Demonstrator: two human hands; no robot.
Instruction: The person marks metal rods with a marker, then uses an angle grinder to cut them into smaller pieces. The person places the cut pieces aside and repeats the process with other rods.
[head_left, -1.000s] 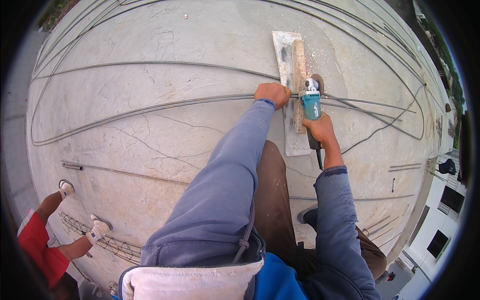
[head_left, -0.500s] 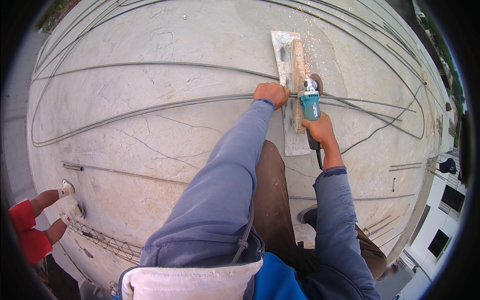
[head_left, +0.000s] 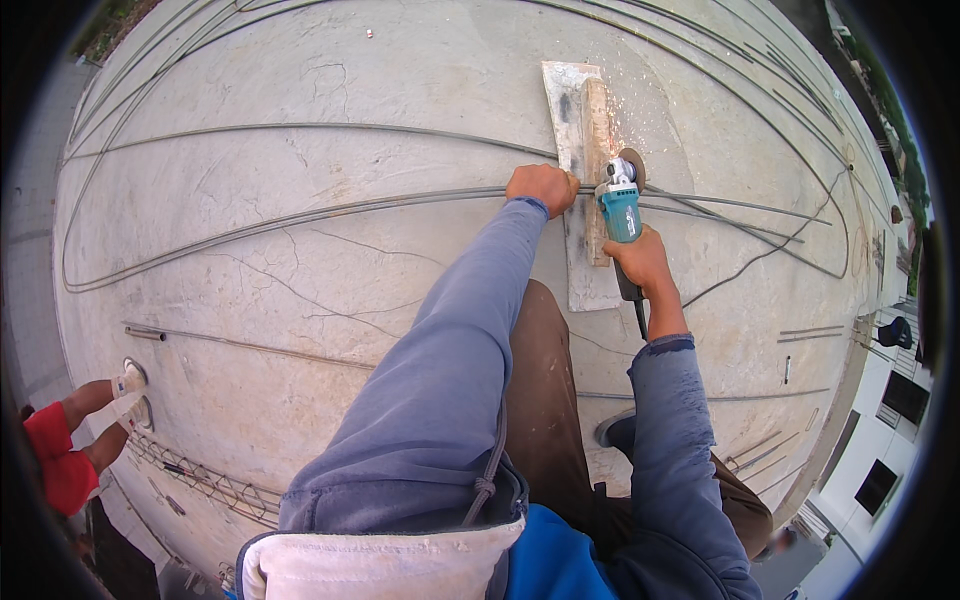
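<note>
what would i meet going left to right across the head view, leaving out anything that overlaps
Another person's red clothing, pale shoes, the left hand, the angle grinder, the white building with dark windows.

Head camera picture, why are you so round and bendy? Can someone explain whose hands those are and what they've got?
A wide camera on a person's head looks down, so straight things bend near the edge. There's no robot, just the person's own bare hands. The right hand holds a blue-green grinder, a tool with a round disc, and sparks show beside it. The left hand holds metal rods lying across a piece of wood. More rods lie on the concrete floor. Someone else, in red, is at the left.
</note>
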